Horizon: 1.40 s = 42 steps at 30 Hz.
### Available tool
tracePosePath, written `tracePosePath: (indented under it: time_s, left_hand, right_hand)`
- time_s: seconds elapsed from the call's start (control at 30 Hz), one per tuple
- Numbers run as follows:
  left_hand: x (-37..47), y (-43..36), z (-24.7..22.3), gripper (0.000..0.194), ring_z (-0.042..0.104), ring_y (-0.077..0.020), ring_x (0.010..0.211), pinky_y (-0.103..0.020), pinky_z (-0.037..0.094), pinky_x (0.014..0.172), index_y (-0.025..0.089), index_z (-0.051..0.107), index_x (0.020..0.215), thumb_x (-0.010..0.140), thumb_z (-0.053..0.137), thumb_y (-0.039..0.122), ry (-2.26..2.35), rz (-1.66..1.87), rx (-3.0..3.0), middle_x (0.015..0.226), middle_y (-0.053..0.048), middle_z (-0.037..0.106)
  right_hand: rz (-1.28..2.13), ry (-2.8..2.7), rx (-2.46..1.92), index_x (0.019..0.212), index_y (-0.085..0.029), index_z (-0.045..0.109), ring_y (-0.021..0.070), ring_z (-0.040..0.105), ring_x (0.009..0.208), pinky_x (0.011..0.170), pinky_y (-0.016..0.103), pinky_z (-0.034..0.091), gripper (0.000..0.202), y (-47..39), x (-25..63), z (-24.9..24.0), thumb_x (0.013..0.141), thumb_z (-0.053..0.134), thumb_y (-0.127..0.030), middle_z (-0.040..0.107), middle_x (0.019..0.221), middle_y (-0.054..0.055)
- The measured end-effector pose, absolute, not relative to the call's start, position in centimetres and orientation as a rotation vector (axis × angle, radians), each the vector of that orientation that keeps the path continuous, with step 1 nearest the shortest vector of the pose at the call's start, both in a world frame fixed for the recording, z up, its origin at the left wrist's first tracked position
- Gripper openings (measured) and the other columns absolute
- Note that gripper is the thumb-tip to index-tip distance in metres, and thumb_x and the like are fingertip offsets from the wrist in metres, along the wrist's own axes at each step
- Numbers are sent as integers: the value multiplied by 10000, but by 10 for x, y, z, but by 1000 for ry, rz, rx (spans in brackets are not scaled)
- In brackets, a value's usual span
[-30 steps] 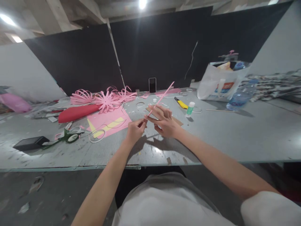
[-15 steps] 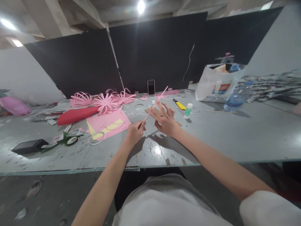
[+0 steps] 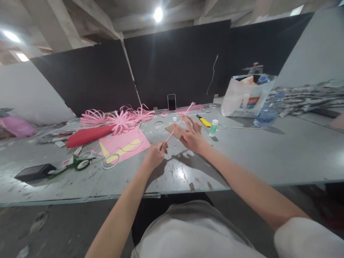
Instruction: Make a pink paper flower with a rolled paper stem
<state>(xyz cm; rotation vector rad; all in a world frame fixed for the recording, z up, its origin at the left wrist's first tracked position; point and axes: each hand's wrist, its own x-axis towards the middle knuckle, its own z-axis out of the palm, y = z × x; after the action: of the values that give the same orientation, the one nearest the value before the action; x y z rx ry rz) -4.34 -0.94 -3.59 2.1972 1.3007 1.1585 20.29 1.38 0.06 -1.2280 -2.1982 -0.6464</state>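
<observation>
A thin pink stick (image 3: pixel 172 134) slants up and away over the table. My left hand (image 3: pixel 156 154) is closed round its near end, fingers pinched. Beside the stick's upper part, my right hand (image 3: pixel 194 137) has its fingers stretched out and spread; the fingertips reach the stick, though whether they press on it I cannot tell. Under the right hand lies a piece of brown cardboard (image 3: pixel 170 129), partly hidden by it. A glue stick (image 3: pixel 213 128) with a white cap stands upright to the right, near a yellow and black utility knife (image 3: pixel 204 122).
Pink paper-strip flowers (image 3: pixel 122 122), pink sheets (image 3: pixel 126 138) and a red roll (image 3: pixel 90 136) lie left. Nearer are green scissors (image 3: pixel 76 163), tape rolls and a black box (image 3: pixel 35 172). A phone (image 3: pixel 171 103) stands at the back; a white bag (image 3: pixel 239 98) and water bottle (image 3: pixel 266 114) stand right.
The view has tilted slightly up. My left hand keeps its pinch on the pink stick, while my right hand's spread fingers have shifted slightly along it.
</observation>
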Motion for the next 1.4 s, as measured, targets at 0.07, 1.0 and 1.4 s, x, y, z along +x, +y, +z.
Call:
tracePosePath:
  time_s: [0.07,1.0,1.4]
  left_hand:
    - [-43,-9,-37,291,690,-167,657,-287,507,740,216,673,899,1094,462,268,1296,1151,2222,720,-15,746]
    - [-40,-13,-29,402,654,-211,712,-312,448,722,234,622,834,1148,415,376,1452,1018,2317,743,-41,672]
    - [-37,-14,-29,662,413,-167,487,-320,289,570,244,480,566,1123,414,596,1429,905,2378,508,-10,439]
  right_hand:
    - [-621,-2108,-1325,1742,-353,375,486,222,1633,1214,682,310,840,21,212,4,965,588,-114,60,1874,88]
    - [417,-1557,-1115,594,-261,579,208,607,499,648,342,481,690,22,212,2,955,593,-849,615,467,20]
    - [863,-1463,-893,766,-232,690,197,661,626,669,344,578,669,17,187,8,890,634,-887,746,742,64]
